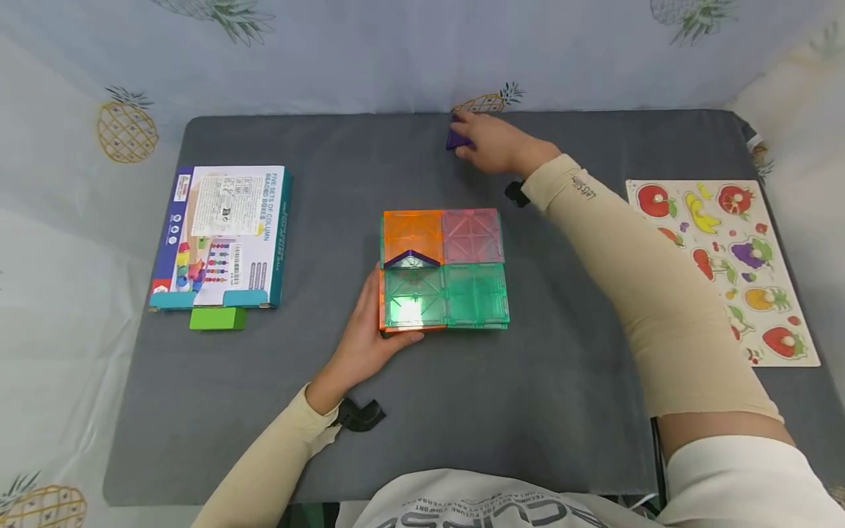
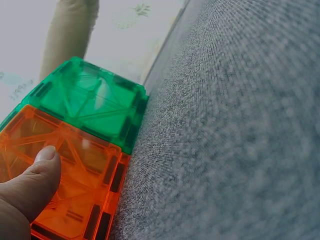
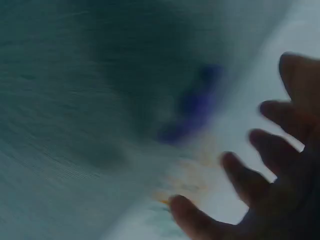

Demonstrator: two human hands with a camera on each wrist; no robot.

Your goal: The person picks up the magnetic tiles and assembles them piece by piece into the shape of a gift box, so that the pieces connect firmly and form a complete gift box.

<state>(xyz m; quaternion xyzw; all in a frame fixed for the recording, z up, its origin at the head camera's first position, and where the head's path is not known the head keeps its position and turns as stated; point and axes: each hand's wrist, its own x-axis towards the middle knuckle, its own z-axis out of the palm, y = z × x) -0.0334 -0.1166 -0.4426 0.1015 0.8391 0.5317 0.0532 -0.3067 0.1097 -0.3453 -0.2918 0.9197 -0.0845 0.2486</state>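
A box-like block of translucent magnetic tiles (image 1: 475, 293) stands mid-table, with orange, pink and green squares on top. A purple-edged triangular tile (image 1: 412, 257) sits on its top, near the middle of the left half. My left hand (image 1: 370, 330) holds the block's near left corner; its thumb (image 2: 42, 175) lies on an orange side tile (image 2: 75, 195), and its other fingers are mostly hidden. At the table's far edge my right hand (image 1: 498, 143) reaches over a purple triangular tile (image 1: 457, 138). The right wrist view is blurred, showing spread fingers (image 3: 245, 177) beside that purple tile (image 3: 195, 110).
At left lies a boxed set (image 1: 224, 235) printed with beaded columns, a green block (image 1: 218, 319) poking out at its near edge. A fruit puzzle board (image 1: 759, 271) lies at right, partly behind my right sleeve. A pineapple-print curtain (image 1: 396, 59) borders the grey table (image 1: 317, 447).
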